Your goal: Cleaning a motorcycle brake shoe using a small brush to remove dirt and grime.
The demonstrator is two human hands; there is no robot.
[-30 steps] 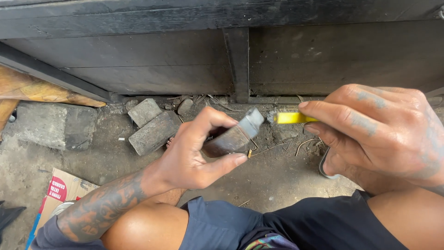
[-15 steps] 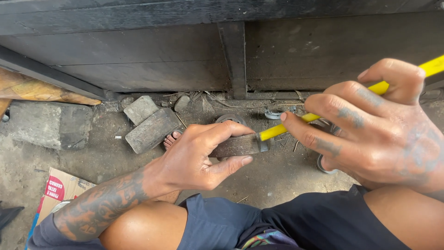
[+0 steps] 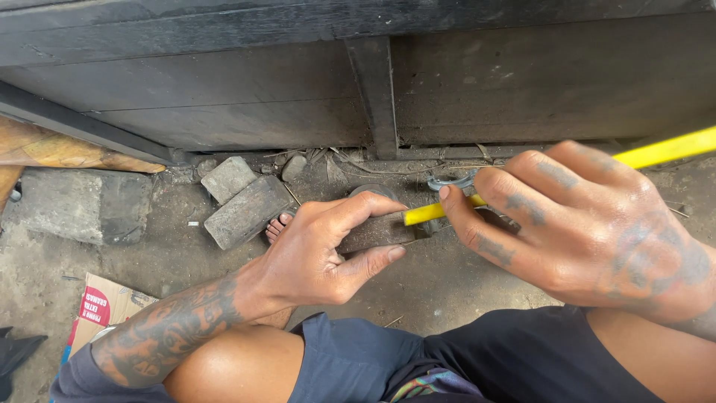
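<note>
My left hand (image 3: pixel 321 250) grips a small dark rusty metal block (image 3: pixel 377 231) between thumb and fingers, held above the dirt floor. My right hand (image 3: pixel 574 224) holds a yellow-handled tool (image 3: pixel 660 153), a long thin stick whose near end (image 3: pixel 421 213) rests against the block's right end. The tool's tip is hidden by the block and my fingers. Both forearms are tattooed. My knees and dark shorts (image 3: pixel 462 358) fill the bottom of the view.
A black metal gate (image 3: pixel 373 82) closes off the back. Two grey paving bricks (image 3: pixel 246 209) and a larger stone slab (image 3: pixel 82 201) lie at left. A cardboard box (image 3: pixel 101 306) sits at lower left. Metal rings (image 3: pixel 447 181) lie by the gate.
The block has dropped from tilted-up to level and low. The yellow tool has swung out long to the right and its end now touches the block; my right hand shifted lower.
</note>
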